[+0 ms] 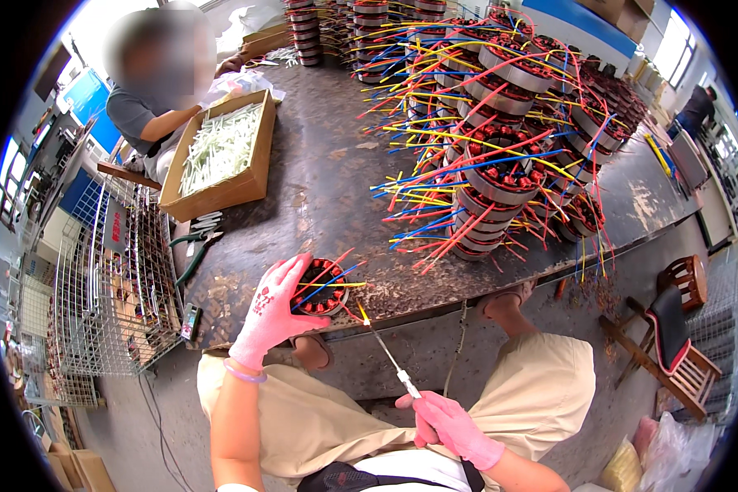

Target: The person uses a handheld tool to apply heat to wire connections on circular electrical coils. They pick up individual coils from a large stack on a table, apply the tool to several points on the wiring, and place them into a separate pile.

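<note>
Your right hand pinches a slim white-handled rod, shaft angling up-left from the fingers. Beyond, your left hand grips the wound stator between spread thumb and fingers, near the table edge. Dark red print on that glove; farther left of those fingers, a sign with red markings.

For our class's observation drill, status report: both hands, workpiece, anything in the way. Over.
Left hand gripping wound stator on table. Right hand holding thin white-handled tool, tip near stator's right side. Possible obstruction: loose leads jutting from stator.
</note>
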A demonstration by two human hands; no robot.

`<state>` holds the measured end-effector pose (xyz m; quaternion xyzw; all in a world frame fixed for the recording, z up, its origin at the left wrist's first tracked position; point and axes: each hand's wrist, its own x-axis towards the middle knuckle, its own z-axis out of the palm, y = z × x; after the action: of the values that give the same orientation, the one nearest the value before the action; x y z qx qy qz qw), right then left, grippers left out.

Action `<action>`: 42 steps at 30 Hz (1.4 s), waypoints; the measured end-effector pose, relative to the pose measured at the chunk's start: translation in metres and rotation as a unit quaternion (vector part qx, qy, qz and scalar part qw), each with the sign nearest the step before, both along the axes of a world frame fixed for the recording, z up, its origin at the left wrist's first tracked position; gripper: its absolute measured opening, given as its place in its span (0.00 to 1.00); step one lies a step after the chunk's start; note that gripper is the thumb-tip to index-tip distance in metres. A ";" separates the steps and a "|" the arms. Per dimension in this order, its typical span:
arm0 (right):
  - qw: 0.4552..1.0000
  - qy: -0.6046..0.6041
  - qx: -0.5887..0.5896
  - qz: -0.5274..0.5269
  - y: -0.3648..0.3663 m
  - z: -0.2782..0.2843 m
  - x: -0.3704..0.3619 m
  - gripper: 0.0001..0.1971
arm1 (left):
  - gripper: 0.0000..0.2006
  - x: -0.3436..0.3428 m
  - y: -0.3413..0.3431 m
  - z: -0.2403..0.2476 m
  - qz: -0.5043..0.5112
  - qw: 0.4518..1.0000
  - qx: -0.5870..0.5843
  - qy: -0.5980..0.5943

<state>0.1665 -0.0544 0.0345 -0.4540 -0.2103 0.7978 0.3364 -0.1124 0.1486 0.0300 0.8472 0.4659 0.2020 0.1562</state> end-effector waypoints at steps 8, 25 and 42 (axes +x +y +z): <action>0.999 -0.030 -0.001 0.012 0.003 0.007 0.001 0.17 | 0.50 0.001 0.003 0.001 -0.014 0.999 -0.021 -0.022; 1.000 -0.025 0.009 0.010 0.002 0.003 0.000 0.20 | 0.50 0.001 0.001 -0.002 0.001 1.000 -0.004 -0.018; 1.000 -0.028 0.007 0.008 0.001 0.002 0.002 0.19 | 0.52 0.001 0.005 0.000 -0.010 1.000 -0.014 -0.003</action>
<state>0.1685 -0.0535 0.0369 -0.4719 -0.2291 0.7860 0.3273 -0.1110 0.1535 0.0303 0.8489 0.4601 0.1964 0.1709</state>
